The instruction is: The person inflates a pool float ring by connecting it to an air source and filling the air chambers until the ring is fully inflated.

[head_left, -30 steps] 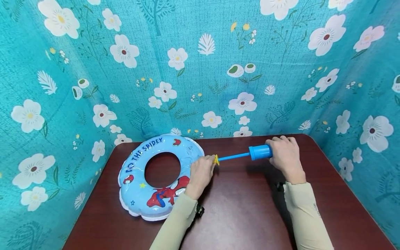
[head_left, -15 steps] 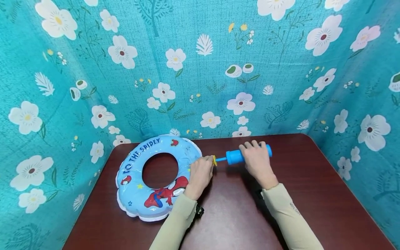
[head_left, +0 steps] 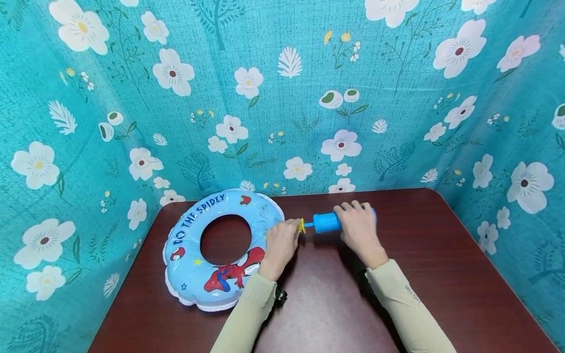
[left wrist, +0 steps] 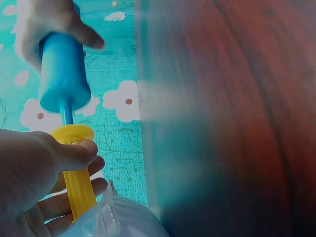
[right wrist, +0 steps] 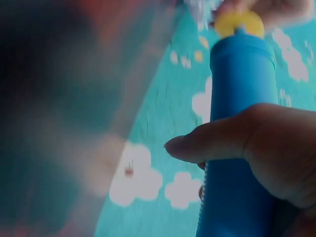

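A light-blue inflatable swim ring [head_left: 187, 274] printed with a red cartoon figure lies on the table, puffed up. At its right edge my left hand [head_left: 281, 247] grips the yellow nozzle end [left wrist: 79, 190] of a hand pump, thumb and fingers around it just behind the yellow flange. Part of the ring [left wrist: 128, 219] shows right beside that yellow end in the left wrist view. My right hand [head_left: 359, 230] wraps the blue pump barrel [right wrist: 244, 84]. Only a short length of the blue rod [head_left: 310, 224] shows between barrel and flange.
A dark red-brown table [head_left: 326, 304] lies under everything. Turquoise flowered cloth [head_left: 282, 122] hangs along its back and both sides. A small black device [head_left: 280, 295] sits at the left wrist.
My right hand has slid the barrel leftward toward my left hand, so the long bare rod is now mostly inside it. My left hand and the swim ring stay nearly in place.
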The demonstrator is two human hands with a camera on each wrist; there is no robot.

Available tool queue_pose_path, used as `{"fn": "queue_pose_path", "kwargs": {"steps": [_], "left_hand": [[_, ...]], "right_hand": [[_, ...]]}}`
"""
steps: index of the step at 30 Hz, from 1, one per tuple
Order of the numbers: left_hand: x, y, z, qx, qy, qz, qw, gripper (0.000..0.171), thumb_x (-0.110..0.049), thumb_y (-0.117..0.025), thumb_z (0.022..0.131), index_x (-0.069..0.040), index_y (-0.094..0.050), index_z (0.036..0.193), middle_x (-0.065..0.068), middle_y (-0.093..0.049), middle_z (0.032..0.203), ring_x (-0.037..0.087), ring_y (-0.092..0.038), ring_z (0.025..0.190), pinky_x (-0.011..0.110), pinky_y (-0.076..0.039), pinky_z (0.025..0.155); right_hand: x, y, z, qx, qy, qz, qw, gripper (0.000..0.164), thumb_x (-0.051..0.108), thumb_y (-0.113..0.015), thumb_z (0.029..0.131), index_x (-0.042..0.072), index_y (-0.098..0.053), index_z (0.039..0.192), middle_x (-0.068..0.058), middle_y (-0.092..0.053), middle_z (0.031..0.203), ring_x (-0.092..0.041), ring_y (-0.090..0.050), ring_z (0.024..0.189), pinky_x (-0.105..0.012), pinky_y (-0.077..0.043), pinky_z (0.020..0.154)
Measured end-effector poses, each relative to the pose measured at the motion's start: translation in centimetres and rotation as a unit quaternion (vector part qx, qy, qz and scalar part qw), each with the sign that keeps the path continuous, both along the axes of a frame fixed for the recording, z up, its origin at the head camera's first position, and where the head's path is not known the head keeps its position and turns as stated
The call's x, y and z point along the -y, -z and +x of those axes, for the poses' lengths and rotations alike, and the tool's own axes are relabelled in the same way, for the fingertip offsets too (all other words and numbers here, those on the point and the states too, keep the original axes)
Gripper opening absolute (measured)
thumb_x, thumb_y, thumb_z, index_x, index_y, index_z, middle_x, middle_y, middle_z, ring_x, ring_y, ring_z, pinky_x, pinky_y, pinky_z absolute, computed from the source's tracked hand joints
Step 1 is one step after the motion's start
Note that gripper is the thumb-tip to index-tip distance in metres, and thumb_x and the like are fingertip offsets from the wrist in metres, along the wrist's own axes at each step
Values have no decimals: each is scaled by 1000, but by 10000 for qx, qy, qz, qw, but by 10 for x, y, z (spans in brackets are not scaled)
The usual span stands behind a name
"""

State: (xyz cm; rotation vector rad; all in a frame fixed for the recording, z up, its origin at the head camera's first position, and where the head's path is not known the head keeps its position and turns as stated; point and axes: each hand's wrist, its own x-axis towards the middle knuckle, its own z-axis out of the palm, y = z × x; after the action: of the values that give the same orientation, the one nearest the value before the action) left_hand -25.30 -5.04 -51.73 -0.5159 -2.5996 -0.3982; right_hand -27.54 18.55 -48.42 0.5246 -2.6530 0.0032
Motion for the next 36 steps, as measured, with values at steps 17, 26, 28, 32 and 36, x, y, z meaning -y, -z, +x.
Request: {"fn": "queue_pose_path", "kwargs": {"steps": [17, 26, 28, 32, 36], "left_hand": [[2, -1, 0, -219, -121, -82, 9997, 14, -10, -76, 98, -17, -69, 89, -4, -74, 82, 23, -71, 69, 35, -52, 52], [-1, 0, 1, -475, -81, -301, 9984, 21, -8, -76, 96, -17, -63, 83, -4, -68, 75, 22, -70, 68, 34, -53, 51], [-2, 0, 1, -494, -47, -279, 9984, 23, -7, -74, 97, -18, -63, 81, -3, -66, 73, 21, -69, 67, 33, -51, 51], [-3, 1, 2, -452, 55, -168, 9988, 27, -3, -70, 98, -18, -60, 77, -2, -61, 68, 20, -67, 65, 31, -47, 49], [-3, 0, 4, -415, 150, -72, 9990, 26, -2, -71, 97, -17, -60, 79, -2, -64, 71, 20, -68, 67, 33, -47, 50]], "right_hand": [[-60, -20, -8, -268, 402, -341, 9982, 52, 8, -96, 61, 8, -78, 110, -17, -77, 103, -39, -64, 95, -60, -46, 90], [-12, -7, 0, -362, 125, 185, 9991, 42, 6, -87, 77, 10, -77, 117, -15, -75, 106, -38, -65, 99, -58, -47, 87], [-2, -1, 2, -357, 20, 309, 9989, 40, 5, -85, 80, 11, -76, 118, -14, -75, 106, -37, -66, 99, -57, -48, 85], [14, 9, 6, -290, -165, 453, 9984, 40, 5, -83, 82, 12, -74, 121, -12, -74, 107, -36, -66, 98, -55, -49, 83], [24, 14, 8, -213, -237, 466, 9984, 45, 9, -85, 81, 13, -73, 124, -12, -75, 111, -35, -67, 101, -54, -50, 83]]}}
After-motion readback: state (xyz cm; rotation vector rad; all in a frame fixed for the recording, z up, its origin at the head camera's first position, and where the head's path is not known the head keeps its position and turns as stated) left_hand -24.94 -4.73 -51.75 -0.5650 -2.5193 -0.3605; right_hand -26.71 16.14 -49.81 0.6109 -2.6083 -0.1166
